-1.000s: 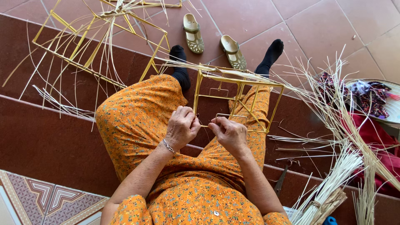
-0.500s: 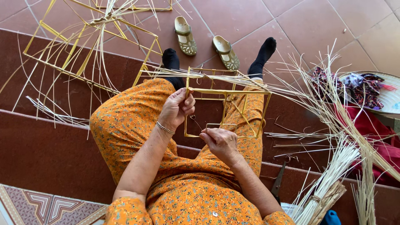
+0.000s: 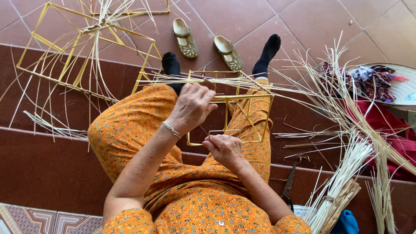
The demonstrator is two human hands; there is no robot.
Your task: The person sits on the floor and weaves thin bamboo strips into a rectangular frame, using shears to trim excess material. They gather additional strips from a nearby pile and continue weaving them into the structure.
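The left hand [image 3: 193, 106] is raised above the lap with its fingers curled tight around a thin, pale strip [image 3: 242, 99] that runs flat across the top of a small frame [image 3: 229, 108]. The right hand [image 3: 225, 147] sits lower, fingertips pinching the near bottom rail of that frame. The frame is an open box of slim, straight yellow bamboo slats, resting on the knees over an orange flowered dress [image 3: 130, 130], with a fan of long, fine straw-coloured strips [image 3: 182, 79] lying across its far edge. A beaded metal bracelet [image 3: 171, 129] circles the left wrist.

On the red tiled floor [image 3: 303, 21] toward its far left corner lies a larger frame [image 3: 86, 47] of the same slats, angular and loosely bristling with loose strands. A pair of beige perforated slippers [image 3: 206, 43] stands just beyond the black-socked feet. Along the right edge of the step, a tied bundle of stiff, round pale sticks [image 3: 342, 173] leans beside dark scissors [image 3: 288, 186]. A woven conical hat [image 3: 398, 86] holding crumpled patterned cloth [image 3: 368, 80] lies at the far right.
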